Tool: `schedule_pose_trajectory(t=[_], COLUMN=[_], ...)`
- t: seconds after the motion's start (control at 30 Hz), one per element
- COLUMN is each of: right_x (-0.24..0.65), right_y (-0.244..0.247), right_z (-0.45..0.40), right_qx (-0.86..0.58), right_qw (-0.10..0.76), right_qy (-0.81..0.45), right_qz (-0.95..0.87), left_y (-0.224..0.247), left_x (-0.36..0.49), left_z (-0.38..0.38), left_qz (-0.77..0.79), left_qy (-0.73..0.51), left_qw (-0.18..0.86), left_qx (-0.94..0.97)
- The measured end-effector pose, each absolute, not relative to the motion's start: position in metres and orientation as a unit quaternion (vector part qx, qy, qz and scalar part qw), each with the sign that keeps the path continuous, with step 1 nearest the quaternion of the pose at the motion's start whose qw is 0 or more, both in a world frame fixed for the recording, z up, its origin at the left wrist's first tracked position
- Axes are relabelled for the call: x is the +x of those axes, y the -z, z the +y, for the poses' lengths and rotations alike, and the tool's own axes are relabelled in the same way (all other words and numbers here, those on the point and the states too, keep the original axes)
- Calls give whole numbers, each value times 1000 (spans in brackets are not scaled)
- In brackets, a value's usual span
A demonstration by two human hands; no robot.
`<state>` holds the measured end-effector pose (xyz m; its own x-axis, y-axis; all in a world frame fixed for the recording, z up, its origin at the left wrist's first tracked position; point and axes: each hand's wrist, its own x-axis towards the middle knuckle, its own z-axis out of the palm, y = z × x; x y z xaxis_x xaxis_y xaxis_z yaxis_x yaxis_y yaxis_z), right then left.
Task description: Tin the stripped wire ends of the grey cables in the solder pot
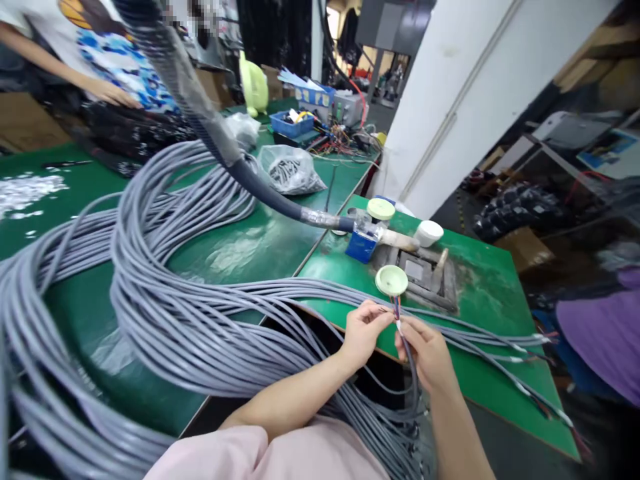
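Note:
My right hand pinches a grey cable close to its stripped end, where a white band sits at the fingers. Thin coloured wires fan out of that end and point away from me. Beside it, my left hand has thumb and forefinger pressed together at the wires; a thin dark strand seems to show at the fingertips, too small to be sure of. Just beyond both hands stands a pale green round dish, with the wire ends near its rim.
Large coils of grey cable cover the left table. More stripped cable ends lie to the right. A thick flexible hose arches down to a blue box by a dirty metal fixture. Another person's hand rests on black material.

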<state>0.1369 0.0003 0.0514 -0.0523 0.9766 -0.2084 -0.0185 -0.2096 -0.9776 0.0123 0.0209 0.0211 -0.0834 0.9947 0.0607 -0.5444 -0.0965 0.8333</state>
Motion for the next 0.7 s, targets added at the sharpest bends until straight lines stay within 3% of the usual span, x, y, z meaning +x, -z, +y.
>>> schedule_pose_trajectory(t=[0.17, 0.27, 0.37, 0.5, 0.7], right_x=[145, 142, 140, 139, 131], right_y=[-38, -36, -38, -41, -42], right_z=[-18, -29, -37, -44, -46], right_qx=[-551, -551, -554, -545, -550], right_qw=[470, 498, 511, 520, 529], right_qy=[-570, -571, -569, -570, -560], right_qz=[-389, -349, -329, -329, -324], left_y=[-18, -15, -14, -14, -14], left_x=[10, 14, 18, 20, 20], left_z=[16, 11, 7, 3, 2], left_qz=[317, 273, 272, 276, 239], left_qy=[-676, -678, -665, -626, -479], left_qw=[430, 396, 450, 606, 773], left_qx=[507, 556, 531, 405, 340])
